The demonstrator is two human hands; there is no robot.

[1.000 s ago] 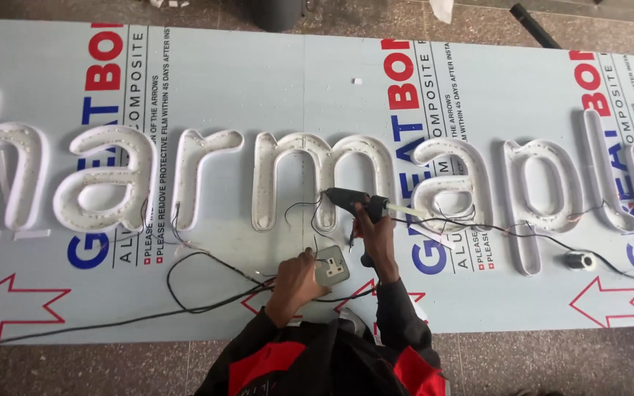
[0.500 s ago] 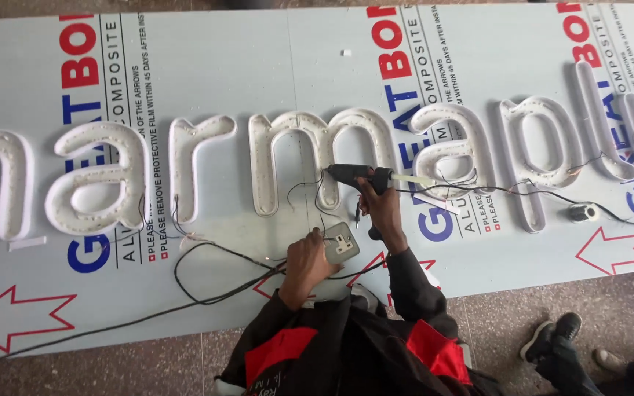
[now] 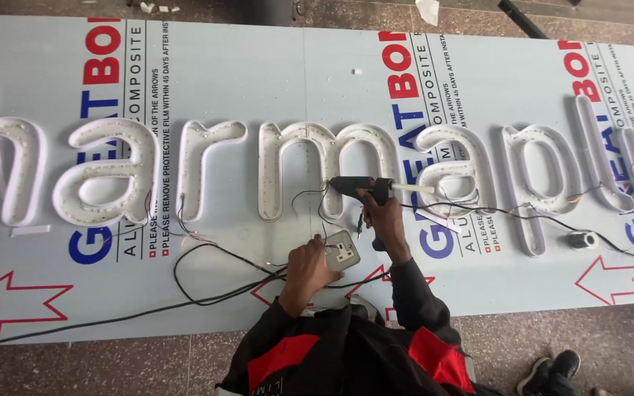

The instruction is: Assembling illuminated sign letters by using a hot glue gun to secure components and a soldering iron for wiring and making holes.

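Observation:
My right hand [image 3: 384,218] grips a black glue gun [image 3: 354,185] with a white glue stick [image 3: 414,188] sticking out of its back. The gun lies over the foot of the white channel letter "m" [image 3: 317,147]. My left hand [image 3: 308,265] holds a small grey socket box [image 3: 343,251] down on the light blue panel [image 3: 258,81]. Thin black wires [image 3: 207,253] run from the box and the letters across the panel to the left.
Several large white channel letters lie in a row across the panel. A small roll of tape [image 3: 581,240] sits at the right by a cable. Red arrows and print cover the panel. A dark shoe [image 3: 552,369] stands on the floor at lower right.
The view has shifted slightly left and up. Both hands keep their hold, with the glue gun still at the letter "m". The shoes at lower right have mostly left the frame.

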